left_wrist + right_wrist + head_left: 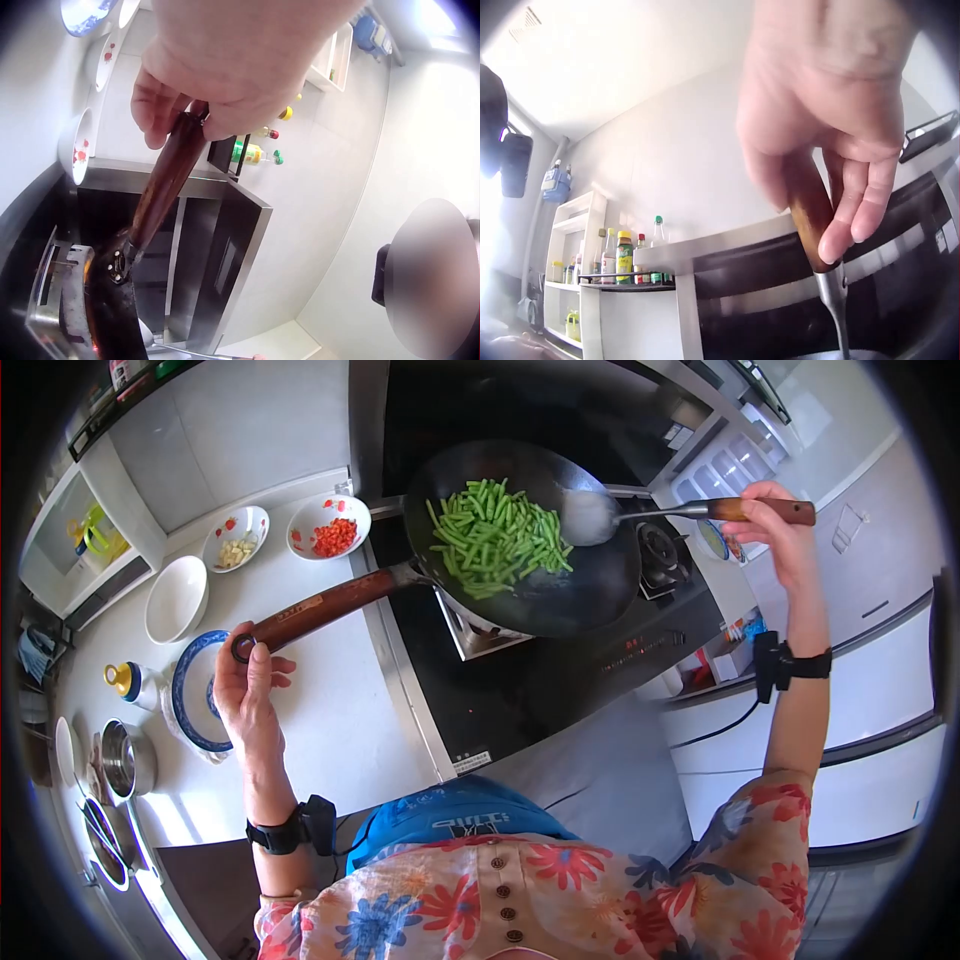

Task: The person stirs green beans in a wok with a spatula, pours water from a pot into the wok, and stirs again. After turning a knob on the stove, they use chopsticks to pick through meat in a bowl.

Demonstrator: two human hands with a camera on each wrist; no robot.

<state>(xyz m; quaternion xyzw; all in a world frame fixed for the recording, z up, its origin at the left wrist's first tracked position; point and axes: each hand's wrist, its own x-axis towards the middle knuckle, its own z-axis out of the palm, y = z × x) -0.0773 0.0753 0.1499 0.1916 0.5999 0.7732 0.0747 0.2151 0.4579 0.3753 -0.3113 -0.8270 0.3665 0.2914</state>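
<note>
The left hand (250, 695) grips the wok handle (325, 608); the right hand (785, 538) holds a spatula (590, 520) reaching into the wok (598, 588). Beans (492, 535) lie inside it; too hard a shove might spill some.

Room: a kitchen, plainly — someone cooking before me.
Cooktop (530, 705): black, a wok (595, 585) of cut green beans (495, 530) over it.
Counter (320, 725): bowls (305, 538) of chopped food.
Rack (622, 286): bottles (624, 259) — sauces, by their look.

Floral shirt (585, 890), black wrist straps (806, 664)
</note>
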